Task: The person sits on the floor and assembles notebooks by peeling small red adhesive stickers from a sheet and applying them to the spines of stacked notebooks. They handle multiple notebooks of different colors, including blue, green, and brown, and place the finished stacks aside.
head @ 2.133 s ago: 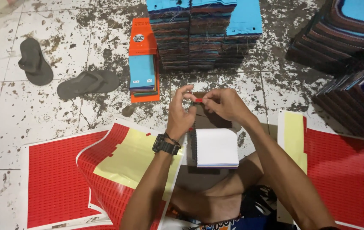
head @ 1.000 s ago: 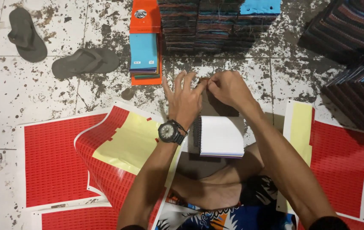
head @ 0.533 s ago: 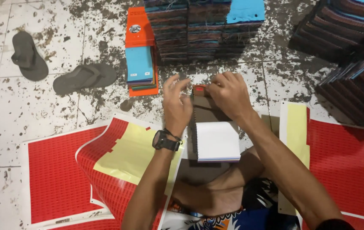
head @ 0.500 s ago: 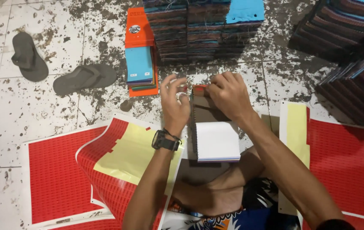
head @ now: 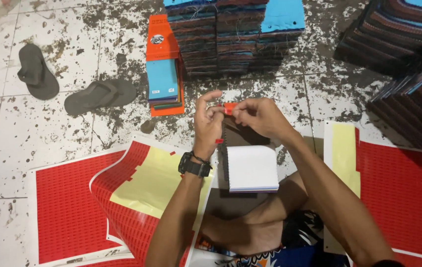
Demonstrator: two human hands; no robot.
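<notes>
Together, left hand (head: 207, 122) and right hand (head: 259, 116) pinch a small red sticker (head: 230, 108) between fingertips.

Small red sticker (head: 230, 108) pinched between fingertips, red sticker sheets (head: 72, 207) on floor

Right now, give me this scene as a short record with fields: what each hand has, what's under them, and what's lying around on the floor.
Left hand: pinches one end of a small red sticker; black wristwatch on the wrist
Right hand: pinches the sticker's other end
Below the hands: spiral-bound booklet, white page up
Floor left: red sticker sheets, one curled back to show its yellow backing
Floor right: another red sheet
Ahead: stacks of booklets, blue on top
Far left: two grey sandals
Floor: stained white tiles
</notes>
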